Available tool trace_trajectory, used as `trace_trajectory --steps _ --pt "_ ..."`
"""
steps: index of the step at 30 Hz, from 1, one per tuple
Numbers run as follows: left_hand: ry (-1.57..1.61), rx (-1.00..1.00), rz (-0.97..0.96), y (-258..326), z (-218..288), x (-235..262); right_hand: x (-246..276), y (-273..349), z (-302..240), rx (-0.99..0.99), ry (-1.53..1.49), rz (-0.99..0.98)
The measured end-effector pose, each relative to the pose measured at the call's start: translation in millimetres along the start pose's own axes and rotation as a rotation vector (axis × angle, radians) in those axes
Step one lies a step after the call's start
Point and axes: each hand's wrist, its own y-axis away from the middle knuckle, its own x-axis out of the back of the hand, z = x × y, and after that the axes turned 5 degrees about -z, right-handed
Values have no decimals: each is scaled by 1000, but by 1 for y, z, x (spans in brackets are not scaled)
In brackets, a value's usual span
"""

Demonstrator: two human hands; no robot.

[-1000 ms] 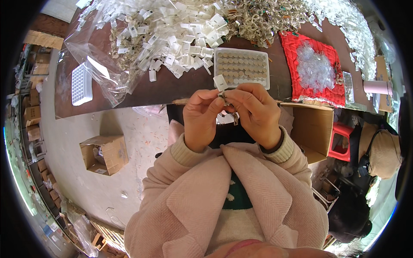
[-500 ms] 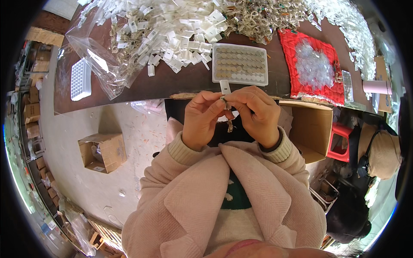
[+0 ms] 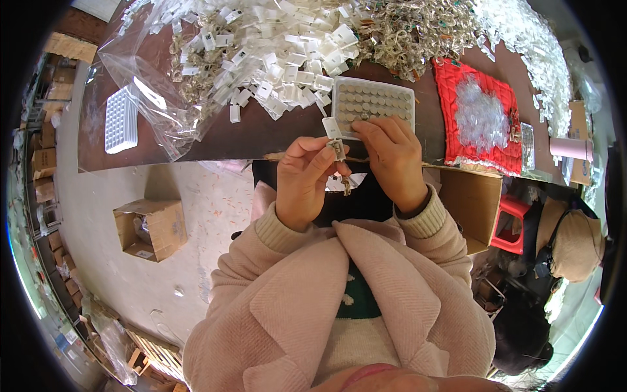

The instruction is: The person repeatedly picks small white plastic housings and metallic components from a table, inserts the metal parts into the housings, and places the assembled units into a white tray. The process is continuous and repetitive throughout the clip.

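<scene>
Between the thumb and fingers of my left hand (image 3: 305, 176) is a small white plastic case (image 3: 334, 132), its flap standing up. A short metal keychain (image 3: 346, 185) dangles below it. My right hand (image 3: 396, 160) reaches over the near edge of a white tray (image 3: 414, 108) that holds rows of small round silver button cells (image 3: 369, 98). Its fingers are stretched forward, fingertips at the tray's near left part. Whether a cell is under them is hidden.
Behind the tray lie heaps of white plastic cases (image 3: 281, 72) and metal keychains (image 3: 405, 39). A red cloth (image 3: 447, 111) with clear plastic pieces is at right. Stacked white trays (image 3: 122, 121) sit at left, beside clear plastic film. Cardboard boxes (image 3: 163, 228) and a red stool (image 3: 508, 225) stand below.
My right hand has left the white case and moved forward to the tray of cells. The left hand still grips the case, whose inside now shows more. The view has shifted slightly.
</scene>
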Motion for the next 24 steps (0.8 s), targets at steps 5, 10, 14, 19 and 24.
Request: trace_trajectory --steps 5,10,14,19,24 --pt "20 26 -23 -2 2 -1 4 0 -20 -87 -301 96" --pt "-4 39 -74 3 2 1 13 1 -33 -29 -312 82" --pt "119 139 -176 9 2 9 23 7 -32 -99 -470 -34" --pt "186 75 -217 16 -4 6 24 20 -40 -33 -473 33" --pt "90 8 -33 24 -6 -10 34 36 -52 -5 -396 -26"
